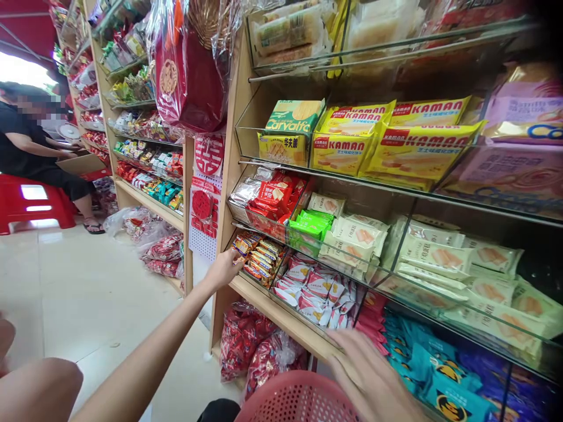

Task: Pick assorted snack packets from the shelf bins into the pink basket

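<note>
My left hand is stretched forward to the bottom left bin, its fingers closed at the edge of a small wrapped snack in orange and dark wrapping. Similar gold and orange wrapped snacks lie in rows beside it. My right hand is blurred, with fingers extended and apart, above the right side of a red perforated plastic basket. Nothing shows in that hand. Whether it touches the basket's rim I cannot tell. White and pink packets fill the bin right of the gold ones.
Clear-fronted wooden shelves hold yellow wafer packs, red packets and teal packets. Bagged red sweets lie beneath. Further left, a person sits on a red stool on the tiled floor.
</note>
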